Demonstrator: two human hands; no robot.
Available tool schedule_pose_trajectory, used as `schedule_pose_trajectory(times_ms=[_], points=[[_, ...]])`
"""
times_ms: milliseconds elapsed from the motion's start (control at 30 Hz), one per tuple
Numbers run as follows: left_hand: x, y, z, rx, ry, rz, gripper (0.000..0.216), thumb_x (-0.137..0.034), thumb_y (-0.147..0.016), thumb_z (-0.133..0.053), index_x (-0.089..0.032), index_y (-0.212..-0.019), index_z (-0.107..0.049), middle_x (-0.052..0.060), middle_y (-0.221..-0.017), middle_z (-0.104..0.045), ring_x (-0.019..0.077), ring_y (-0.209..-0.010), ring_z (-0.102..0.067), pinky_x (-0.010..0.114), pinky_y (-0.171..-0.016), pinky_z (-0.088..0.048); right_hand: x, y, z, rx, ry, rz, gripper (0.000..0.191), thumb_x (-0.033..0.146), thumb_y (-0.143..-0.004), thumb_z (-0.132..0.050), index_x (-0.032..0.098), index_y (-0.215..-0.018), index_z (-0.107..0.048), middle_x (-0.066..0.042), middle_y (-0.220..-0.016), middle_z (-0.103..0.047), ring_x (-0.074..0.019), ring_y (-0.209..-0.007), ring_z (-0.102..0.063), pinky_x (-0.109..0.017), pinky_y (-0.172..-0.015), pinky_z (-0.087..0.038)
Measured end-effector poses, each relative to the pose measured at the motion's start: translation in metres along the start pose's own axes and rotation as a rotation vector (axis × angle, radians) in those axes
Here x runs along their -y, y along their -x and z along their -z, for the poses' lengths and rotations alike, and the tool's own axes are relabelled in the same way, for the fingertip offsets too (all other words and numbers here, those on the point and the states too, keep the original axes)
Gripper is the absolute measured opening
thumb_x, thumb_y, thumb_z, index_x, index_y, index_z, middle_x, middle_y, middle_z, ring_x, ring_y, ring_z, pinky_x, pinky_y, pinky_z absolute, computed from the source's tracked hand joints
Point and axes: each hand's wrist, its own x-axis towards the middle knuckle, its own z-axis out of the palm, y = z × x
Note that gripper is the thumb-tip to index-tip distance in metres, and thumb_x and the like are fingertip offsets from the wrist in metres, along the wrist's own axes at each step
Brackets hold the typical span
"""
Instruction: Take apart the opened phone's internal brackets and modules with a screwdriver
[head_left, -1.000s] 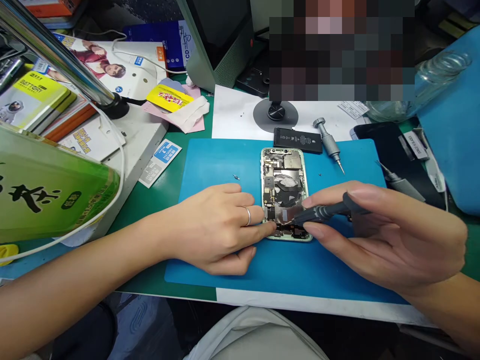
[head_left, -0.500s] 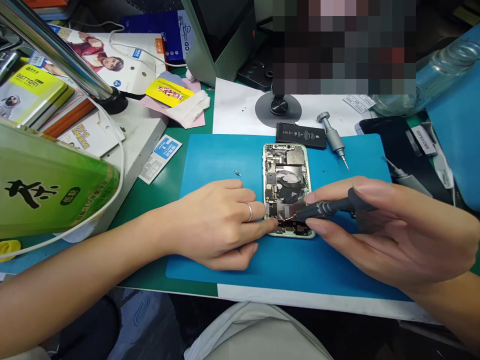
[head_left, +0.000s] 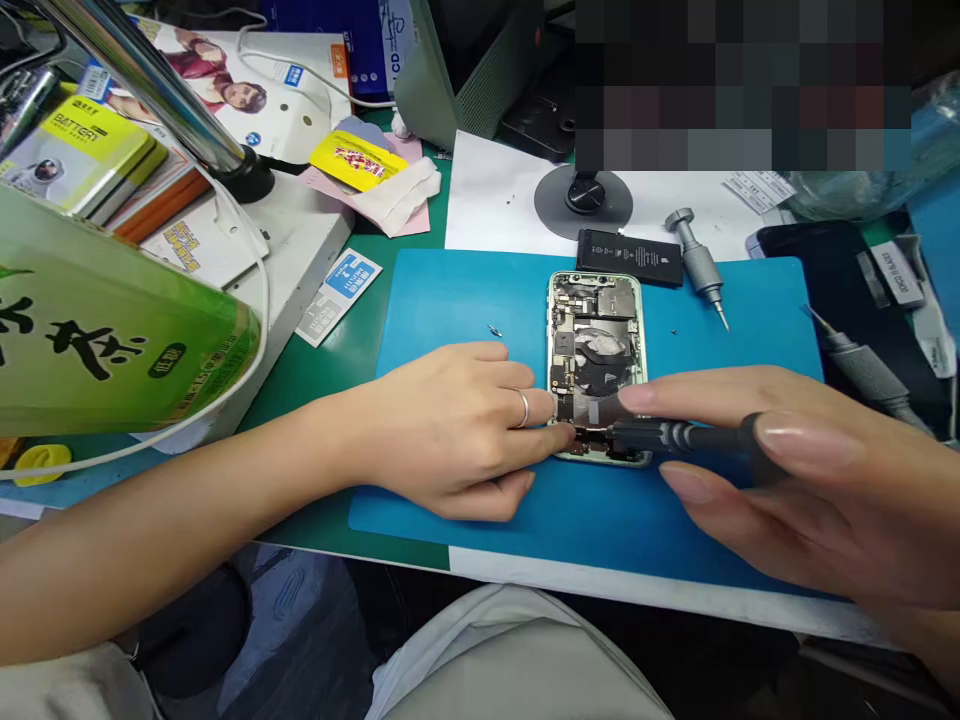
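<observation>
An opened phone (head_left: 598, 345) with its circuit boards showing lies upright on a blue mat (head_left: 465, 300). My left hand (head_left: 457, 430), a ring on one finger, rests on the mat with its fingertips pressed against the phone's lower left edge. My right hand (head_left: 795, 480) pinches a dark screwdriver (head_left: 679, 436) that lies nearly level. Its tip sits on the phone's lower end, next to my left fingertips.
A black battery (head_left: 628, 257) and a grey screwdriver (head_left: 700, 265) lie just past the phone. Another grey tool (head_left: 862, 365) and a dark screen (head_left: 832, 270) are at the right. A tiny screw (head_left: 494, 329) lies on the mat. A green box (head_left: 97, 340) looms at the left, below a lamp arm (head_left: 157, 85).
My view has shifted, so everything sits a little further right and higher. My right hand has slid back along the screwdriver, showing more of its shaft. My left hand stays at the phone.
</observation>
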Motion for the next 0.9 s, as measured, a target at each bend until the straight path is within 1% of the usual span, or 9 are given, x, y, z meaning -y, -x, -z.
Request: schedule_pose_trajectory(times_ms=[133,233,300,400,500,567,700,833,900], points=[[0.0004,0.0007,-0.0003,0.001,0.000,-0.003,0.033,-0.029,-0.097,-0.055,-0.010,-0.118,-0.073,0.005,-0.083,-0.070,0.0214,-0.071,-0.060,0.042,-0.061,-0.038,0.0000,-0.0079,0.0077,0.088,0.077,0.210,0.076,0.009,-0.096,-0.062,0.026,-0.164,-0.035,-0.008,-0.108,-0.074,-0.0182,-0.096,-0.075,-0.032,-0.084,-0.067],[0.0007,0.0009,-0.0004,0.013,-0.013,-0.004,0.034,-0.029,-0.098,-0.053,-0.011,-0.119,-0.072,0.005,-0.083,-0.070,0.0210,-0.071,-0.060,0.042,-0.061,-0.039,0.0002,-0.0084,0.0050,-0.029,0.104,0.221,0.086,0.007,-0.090,-0.068,0.029,-0.166,-0.033,-0.006,-0.106,-0.067,-0.0168,-0.086,-0.070,-0.031,-0.071,-0.064],[0.0008,0.0009,-0.0003,0.021,-0.021,-0.003,0.034,-0.030,-0.099,-0.052,-0.012,-0.119,-0.072,0.005,-0.083,-0.071,0.0207,-0.071,-0.060,0.042,-0.061,-0.040,0.0003,-0.0073,0.0019,-0.075,0.087,0.218,0.087,0.005,-0.088,-0.069,0.026,-0.165,-0.036,-0.008,-0.112,-0.066,-0.0180,-0.094,-0.070,-0.033,-0.075,-0.064],[0.0005,0.0011,-0.0005,0.014,-0.011,-0.004,0.034,-0.029,-0.098,-0.053,-0.012,-0.119,-0.073,0.005,-0.084,-0.071,0.0210,-0.072,-0.060,0.042,-0.061,-0.039,0.0008,-0.0063,-0.0001,-0.064,0.065,0.211,0.075,0.004,-0.089,-0.066,0.023,-0.158,-0.045,-0.008,-0.115,-0.068,-0.0204,-0.104,-0.070,-0.038,-0.085,-0.064],[0.0004,0.0017,-0.0010,0.005,0.008,0.000,0.036,-0.028,-0.098,-0.054,-0.010,-0.123,-0.072,0.005,-0.083,-0.071,0.0213,-0.072,-0.060,0.042,-0.061,-0.038,0.0014,-0.0071,0.0009,-0.069,0.105,0.209,0.040,0.008,-0.090,-0.066,0.024,-0.126,-0.067,-0.004,-0.099,-0.066,-0.0181,-0.087,-0.067,-0.040,-0.083,-0.063],[0.0005,0.0021,-0.0014,0.012,0.009,0.006,0.036,-0.028,-0.098,-0.053,-0.010,-0.123,-0.071,0.005,-0.083,-0.070,0.0212,-0.072,-0.060,0.042,-0.061,-0.038,0.0013,-0.0088,0.0017,-0.095,0.132,0.206,0.025,0.011,-0.089,-0.068,0.024,-0.110,-0.068,-0.004,-0.100,-0.066,-0.0177,-0.086,-0.067,-0.039,-0.081,-0.063],[-0.0012,0.0004,0.0002,0.007,0.019,0.013,0.032,-0.028,-0.098,-0.053,-0.011,-0.118,-0.072,0.005,-0.082,-0.069,0.0213,-0.071,-0.059,0.042,-0.062,-0.037,0.0025,-0.0122,0.0042,-0.049,0.147,0.228,0.027,0.010,-0.088,-0.067,0.025,-0.110,-0.065,-0.007,-0.111,-0.071,-0.0226,-0.104,-0.071,-0.041,-0.088,-0.065],[-0.0063,-0.0043,0.0031,0.001,0.064,0.050,0.031,-0.026,-0.095,-0.054,-0.011,-0.117,-0.070,0.003,-0.079,-0.065,0.0206,-0.068,-0.055,0.040,-0.060,-0.034,0.0085,-0.0118,0.0085,-0.054,0.190,0.190,0.027,0.011,-0.090,-0.065,0.024,-0.114,-0.065,0.000,-0.084,-0.063,-0.0162,-0.078,-0.066,-0.040,-0.095,-0.066],[-0.0077,-0.0064,0.0023,0.007,0.080,0.064,0.029,-0.024,-0.093,-0.055,-0.012,-0.115,-0.070,0.002,-0.077,-0.062,0.0201,-0.066,-0.052,0.040,-0.058,-0.034,0.0099,-0.0109,0.0087,-0.085,0.129,0.182,0.030,0.006,-0.087,-0.064,0.021,-0.114,-0.065,-0.003,-0.094,-0.068,-0.0159,-0.086,-0.069,-0.038,-0.098,-0.064]])
